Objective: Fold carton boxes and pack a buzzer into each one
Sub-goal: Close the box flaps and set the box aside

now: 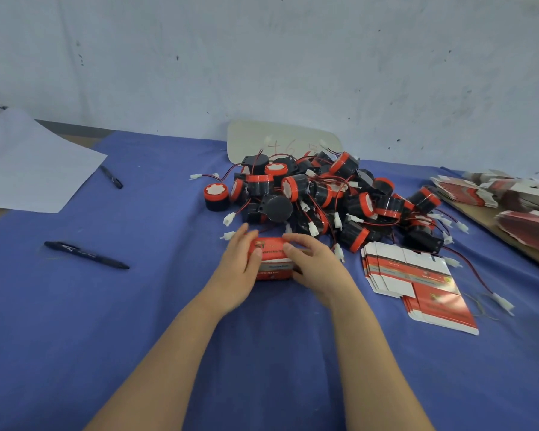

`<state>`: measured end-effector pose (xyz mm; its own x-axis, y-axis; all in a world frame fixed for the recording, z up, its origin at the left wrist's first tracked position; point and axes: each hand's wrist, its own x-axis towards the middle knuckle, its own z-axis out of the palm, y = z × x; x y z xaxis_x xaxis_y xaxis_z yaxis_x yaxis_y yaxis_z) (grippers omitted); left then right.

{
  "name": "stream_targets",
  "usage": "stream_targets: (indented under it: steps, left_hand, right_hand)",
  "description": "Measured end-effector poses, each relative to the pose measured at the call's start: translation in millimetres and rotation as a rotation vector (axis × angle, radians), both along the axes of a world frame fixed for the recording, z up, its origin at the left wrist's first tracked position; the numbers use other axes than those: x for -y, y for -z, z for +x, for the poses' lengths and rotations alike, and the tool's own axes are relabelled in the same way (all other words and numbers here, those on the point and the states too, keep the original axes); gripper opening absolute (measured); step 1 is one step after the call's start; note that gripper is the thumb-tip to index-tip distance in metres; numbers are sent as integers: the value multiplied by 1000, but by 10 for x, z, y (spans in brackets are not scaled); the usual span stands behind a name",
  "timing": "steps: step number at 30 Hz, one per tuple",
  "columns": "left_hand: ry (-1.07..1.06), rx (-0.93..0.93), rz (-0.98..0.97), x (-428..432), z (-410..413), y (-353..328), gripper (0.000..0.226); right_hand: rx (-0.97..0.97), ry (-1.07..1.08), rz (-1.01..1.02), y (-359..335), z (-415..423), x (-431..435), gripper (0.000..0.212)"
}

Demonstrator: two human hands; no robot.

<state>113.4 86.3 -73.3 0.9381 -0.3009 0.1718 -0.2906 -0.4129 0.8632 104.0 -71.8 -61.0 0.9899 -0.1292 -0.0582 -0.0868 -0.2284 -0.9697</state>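
Carton box point(273, 259) on my blue-clothed worktop point(137, 306), under a scuffed pale wall point(262, 57).
My left hand point(241, 259) and right hand point(311, 262) each grip one end, fingers curled, just before the heaped buzzers point(324, 194). Its print is too blurred to read; the board point(277, 138) behind bears red handwriting, perhaps "46".

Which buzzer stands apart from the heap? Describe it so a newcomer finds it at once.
Start at the heap of black-and-red buzzers on the blue cloth. At its left edge one buzzer stands upright alone, red-rimmed white face up, while its neighbours lie tumbled together.
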Motion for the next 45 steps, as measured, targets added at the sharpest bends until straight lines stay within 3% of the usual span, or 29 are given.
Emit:
stream_targets:
  steps: [3,6,9,11,14,17,21,24,27,30,33,36,38,41,45]
  left_hand:
    - [-61,-106,-31,37,15,-14,62]
    - [-130,-235,-105,118,13,-52,52]
    - [-239,-243,-161,211,-68,-104,46]
    - [-279,-253,-278,258,-131,-131,48]
    - [-216,-218,-542,433,-266,-319,46]
    - [-86,-87,-650,816,-473,-705,42]
    - [233,3,-656,1813,-985,-1283,37]
    - [504,-83,-655,2663,-1697,-1521,27]
    - [686,-128,-465,3319,-2398,-1479,34]
    - [858,-31,-181,3729,-2996,-1416,31]
    - [1005,-136,-182,3830,-3251,-1462,28]
    - [918,-265,-351,3713,-3101,-1463,25]
    - [810,-272,-480,3543,-2864,-1436,23]
    - [579,-216,-593,3216,-2317,-1327,21]
    - [252,-165,-503,2593,-1400,-992,24]
  right_hand:
    - [-35,59,-93,61,-1,-36,38]
    - [19,41,-195,68,-16,-81,25]
    - [65,85,-231,54,-79,-150,22]
    - [96,117,-118,54,-171,-233,25]
    - [180,220,215,-114,-368,-242,30]
    - [427,365,369,-535,-674,85,26]
    - [647,702,286,-1078,-1464,977,29]
    - [661,1063,75,-1317,-2310,1646,23]
    - [474,1364,-253,-1360,-3132,2067,30]
    - [189,1511,-488,-1276,-3769,2302,43]
    - [116,1548,-634,-1266,-3921,2337,50]
    - [389,1477,-561,-1305,-3722,2221,40]
    - [538,1320,-432,-1281,-3445,2078,28]
    - [598,1096,-345,-1130,-2873,1830,26]
    - [432,831,-193,-757,-1972,1491,23]
